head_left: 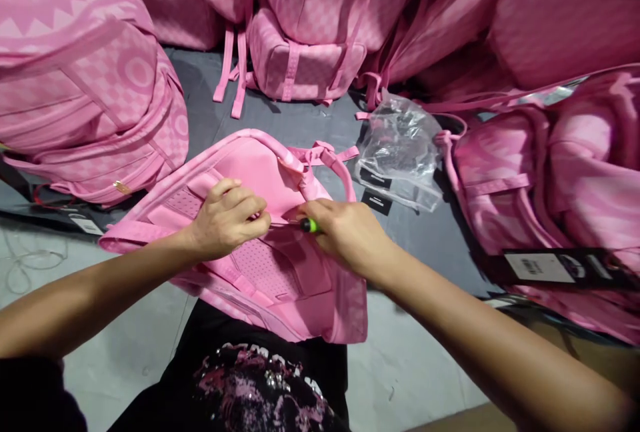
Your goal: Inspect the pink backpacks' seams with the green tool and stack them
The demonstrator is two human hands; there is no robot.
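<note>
A pink backpack [265, 265] lies across my lap and the table edge, its padded, dotted back panel facing up. My left hand [233, 219] is closed on a fold at the middle of this panel. Beside it, my right hand [345, 229] wraps round a small tool with a green and black end [309, 225]. The tool's end points left, close to the fold; the rest of it is hidden in my hand. Loose straps lie at the backpack's upper right.
More pink backpacks stand at the left [100, 85], along the back [310, 59] and at the right [505, 172] of the dark table [200, 105]. A crumpled clear plastic bag [400, 145] and a black tag [377, 201] lie right of centre.
</note>
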